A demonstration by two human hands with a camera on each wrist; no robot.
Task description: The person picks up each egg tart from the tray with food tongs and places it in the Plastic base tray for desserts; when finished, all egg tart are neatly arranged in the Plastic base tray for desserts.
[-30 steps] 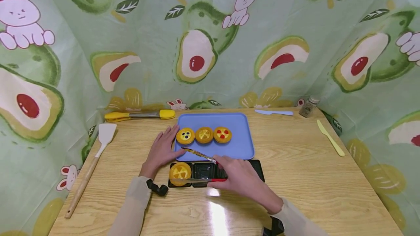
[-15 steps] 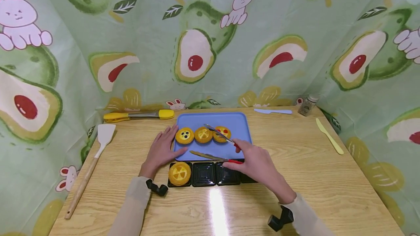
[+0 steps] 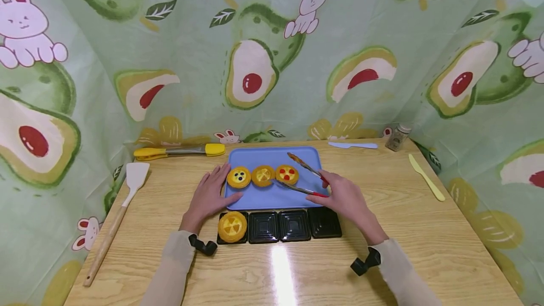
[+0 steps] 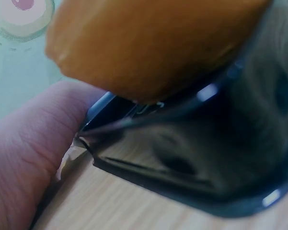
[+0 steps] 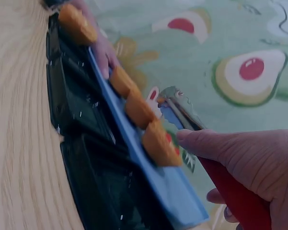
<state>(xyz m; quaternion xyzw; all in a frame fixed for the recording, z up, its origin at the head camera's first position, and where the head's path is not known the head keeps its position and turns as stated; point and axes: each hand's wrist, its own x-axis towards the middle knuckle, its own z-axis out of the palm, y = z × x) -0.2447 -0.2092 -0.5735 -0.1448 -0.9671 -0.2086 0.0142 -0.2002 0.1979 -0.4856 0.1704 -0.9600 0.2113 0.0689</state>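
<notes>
My right hand [image 3: 346, 198] grips a pair of tongs [image 3: 303, 191] by its red handles. The tong arms stand spread, one tip beyond and one in front of the tart with red pieces [image 3: 286, 174], at the right of a row of three. Beside it are a tart with a wedge-pattern top [image 3: 261, 174] and one with dark berries [image 3: 239, 177]. All three lie on a blue tray [image 3: 259, 198]. My left hand [image 3: 207, 198] rests at the tray's left edge, fingers extended. Another tart [image 3: 232, 226] sits in the leftmost of several black square containers [image 3: 263, 227].
Yellow-tipped tongs [image 3: 180, 150] lie at the back left, a white spatula [image 3: 123, 211] along the left side. A blue knife [image 3: 352, 145], a spice jar [image 3: 398, 138] and a yellow knife [image 3: 427, 178] are at the right. A patterned cloth [image 3: 297, 84] rises behind the table.
My right hand has moved right and away from me, carrying the tongs from the tart in the black container to the tart with red pieces. The left hand has stayed put.
</notes>
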